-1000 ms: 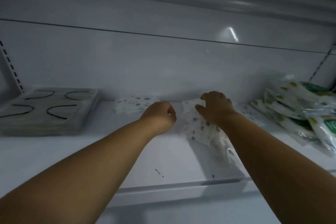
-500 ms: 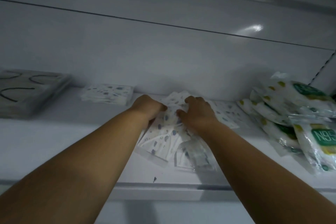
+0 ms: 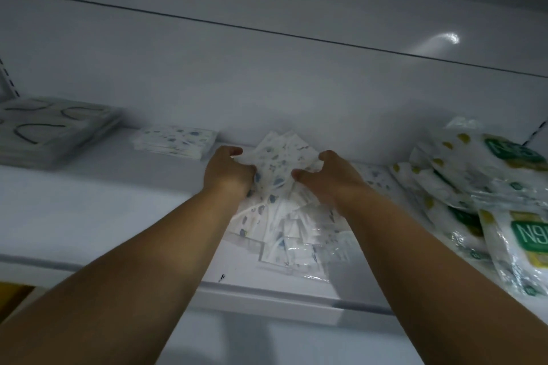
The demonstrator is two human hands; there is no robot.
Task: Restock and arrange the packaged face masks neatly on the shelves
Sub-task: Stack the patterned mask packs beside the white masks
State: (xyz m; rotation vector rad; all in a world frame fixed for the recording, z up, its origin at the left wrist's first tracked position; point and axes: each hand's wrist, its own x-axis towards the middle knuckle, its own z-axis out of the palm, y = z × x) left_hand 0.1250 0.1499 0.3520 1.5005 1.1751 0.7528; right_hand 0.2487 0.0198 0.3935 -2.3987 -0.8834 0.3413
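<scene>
A loose pile of clear-wrapped white face masks with blue spots (image 3: 278,175) lies in the middle of the white shelf (image 3: 89,210). My left hand (image 3: 226,170) grips the pile's left side with curled fingers. My right hand (image 3: 329,176) grips its right side, thumb pointing left over the packets. The far end of the pile fans upward against the back wall. More packets of the same kind spread toward the shelf's front edge between my forearms.
A neat stack of spotted mask packets (image 3: 175,142) sits at the back left. A grey stack of masks with dark ear loops (image 3: 50,130) lies at the far left. Green-labelled N95 packs (image 3: 489,187) are heaped on the right. The shelf's front lip (image 3: 281,302) runs below.
Both hands have come together onto the spotted pile and closed on its sides. The pile's far end has lifted and bunched between them.
</scene>
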